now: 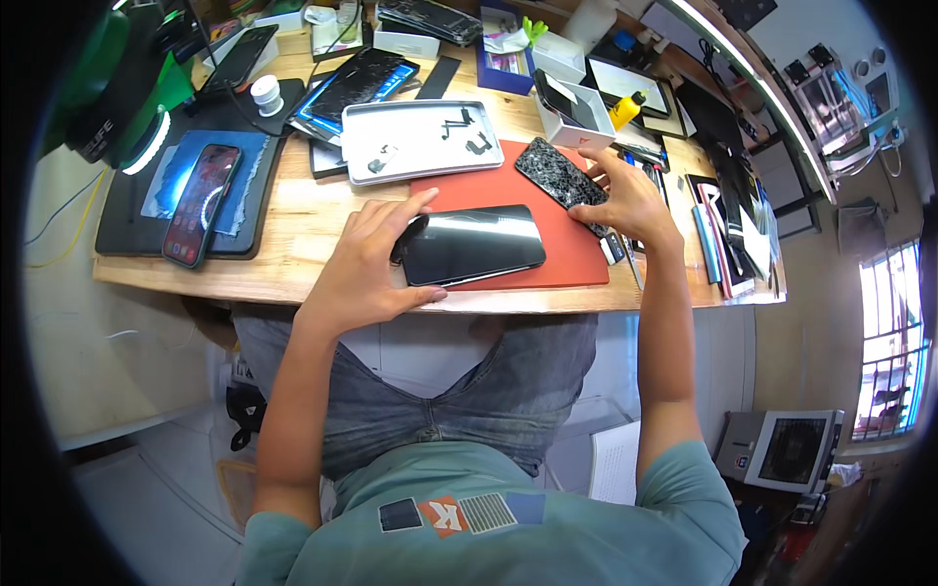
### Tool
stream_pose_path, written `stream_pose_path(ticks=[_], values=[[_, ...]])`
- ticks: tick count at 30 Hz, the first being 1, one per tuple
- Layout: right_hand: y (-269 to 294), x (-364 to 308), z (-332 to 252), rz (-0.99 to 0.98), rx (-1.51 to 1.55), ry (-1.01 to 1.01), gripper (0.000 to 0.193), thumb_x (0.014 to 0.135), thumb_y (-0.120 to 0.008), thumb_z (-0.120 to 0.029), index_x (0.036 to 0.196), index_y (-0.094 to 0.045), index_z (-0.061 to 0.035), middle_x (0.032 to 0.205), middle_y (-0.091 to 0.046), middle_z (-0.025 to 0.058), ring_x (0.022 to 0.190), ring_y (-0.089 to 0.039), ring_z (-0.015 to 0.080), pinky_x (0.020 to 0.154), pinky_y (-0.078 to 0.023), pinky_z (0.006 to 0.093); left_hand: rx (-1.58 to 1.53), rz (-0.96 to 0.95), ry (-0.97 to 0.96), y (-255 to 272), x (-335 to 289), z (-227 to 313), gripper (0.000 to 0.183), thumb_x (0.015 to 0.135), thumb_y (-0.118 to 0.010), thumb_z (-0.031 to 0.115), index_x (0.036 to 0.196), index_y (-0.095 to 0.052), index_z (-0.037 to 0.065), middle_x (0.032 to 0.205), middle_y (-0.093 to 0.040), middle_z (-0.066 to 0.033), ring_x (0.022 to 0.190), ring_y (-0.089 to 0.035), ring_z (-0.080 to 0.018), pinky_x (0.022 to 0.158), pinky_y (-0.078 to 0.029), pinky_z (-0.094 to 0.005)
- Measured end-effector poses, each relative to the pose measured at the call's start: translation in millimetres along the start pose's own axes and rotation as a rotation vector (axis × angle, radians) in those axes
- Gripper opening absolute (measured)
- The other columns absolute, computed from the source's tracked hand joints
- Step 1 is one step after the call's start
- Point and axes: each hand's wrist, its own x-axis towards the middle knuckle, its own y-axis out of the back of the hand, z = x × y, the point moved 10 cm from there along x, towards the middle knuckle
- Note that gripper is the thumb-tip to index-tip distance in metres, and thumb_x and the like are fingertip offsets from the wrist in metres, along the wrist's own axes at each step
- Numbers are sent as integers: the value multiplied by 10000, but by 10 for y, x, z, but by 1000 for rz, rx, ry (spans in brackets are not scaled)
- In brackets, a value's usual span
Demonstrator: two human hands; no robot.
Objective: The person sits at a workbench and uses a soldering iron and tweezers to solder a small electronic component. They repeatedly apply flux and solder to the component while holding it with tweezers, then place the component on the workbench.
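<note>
A dark glossy phone (474, 244) lies on an orange-red mat (576, 264) at the front of the workbench. My left hand (366, 254) straddles its left end, thumb along the near edge and fingers at the far corner. To the right, a phone with a badly cracked, speckled surface (557, 181) lies at a slant over the mat. My right hand (625, 195) grips it at its right end between thumb and fingers. Just beyond the mat, a white tray (366, 161) holds several small black parts.
On the left, a lit phone (203, 205) rests on a black pad (122, 220) under a green ring-light device (147, 142). Stacked screens (362, 88), white boxes (576, 122) and a yellow bottle (627, 109) stand behind. Tools (645, 156) lie near my right hand.
</note>
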Motion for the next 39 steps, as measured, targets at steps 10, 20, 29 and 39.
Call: stream_pose_path(ticks=[10,20,29,39], values=[[104,0,-124,109,178,-8,690,706,-854,-310,1303,-617,-60,1106,-715,148,859,-724,269,797,-579,386,10,40,-34,19,-58,3,1048,672,-943,319,1570,-448,103,1237,-628,-156,1154,-559,-350,1066,-426,-438],[7,195,-367,350,28,43,560,790,-878,-404,1163,-679,-38,1088,-735,159,990,-718,297,878,-555,416,8,8,-2,15,-20,-6,1078,652,-951,277,1582,-435,102,1318,-646,-139,1201,-562,-353,1092,-417,-444],[82,-1430,598,1038,678,-224,188,989,-715,-86,846,-726,36,647,-535,-63,534,-364,-1,488,-207,220,-16,-3,17,-4,-28,-14,1105,632,-956,271,1589,-428,104,1314,-650,-128,1196,-555,-350,1104,-399,-446],[-174,-1791,890,1199,402,-246,259,975,-746,-146,759,-680,-20,623,-503,-85,561,-369,18,505,-268,241,-39,26,-57,50,-23,28,1059,639,-945,212,1572,-455,113,1270,-645,-140,1204,-540,-363,1093,-406,-440]])
